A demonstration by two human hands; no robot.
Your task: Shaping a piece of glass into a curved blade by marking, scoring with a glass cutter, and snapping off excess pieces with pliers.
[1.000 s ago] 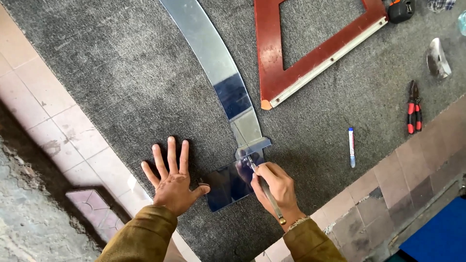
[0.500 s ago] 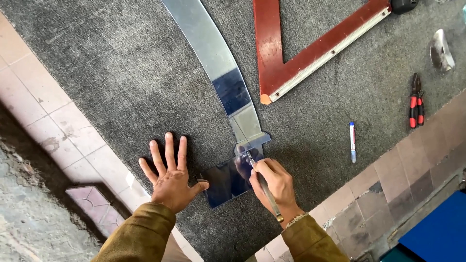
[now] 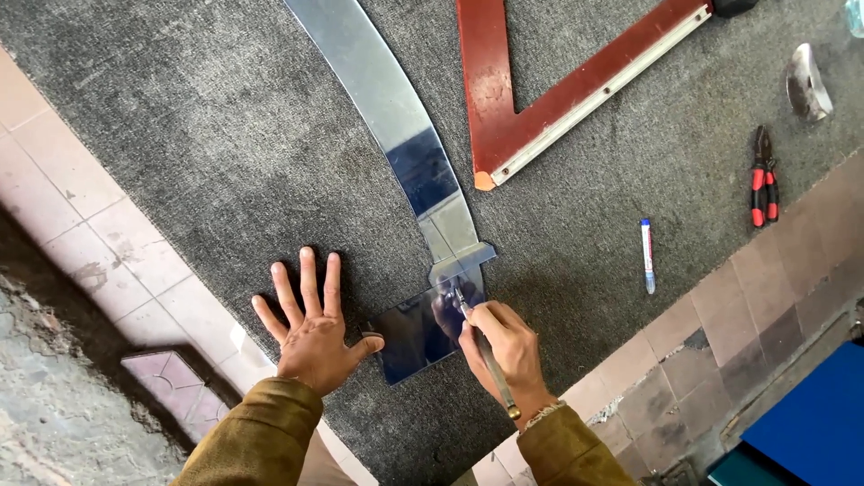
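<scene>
The left hand (image 3: 313, 337) is laid flat, palm down, on the grey carpet (image 3: 198, 153). Its fingers (image 3: 310, 279) are spread wide and straight; nothing is gripped. The thumb is stretched to the right and touches the left edge of a small mirror piece (image 3: 409, 337).

The right hand (image 3: 504, 351) is closed around a thin glass cutter (image 3: 486, 355), held like a pen. Its fingers (image 3: 490, 319) are curled tight on the shaft; the brass end sticks out behind the wrist. The cutter tip is set on the mirror surface near the upper right corner of the small piece, where the piece meets a long curved mirror strip (image 3: 396, 117).

The strip runs from the top of the view down to the hands, flat on the carpet. Just right of it lies a red wooden square (image 3: 576, 90). A white marker (image 3: 646, 255) lies apart to the right, and red-handled pliers (image 3: 763, 180) farther right. Tiled floor (image 3: 72, 216) borders the carpet on the left and lower right.
</scene>
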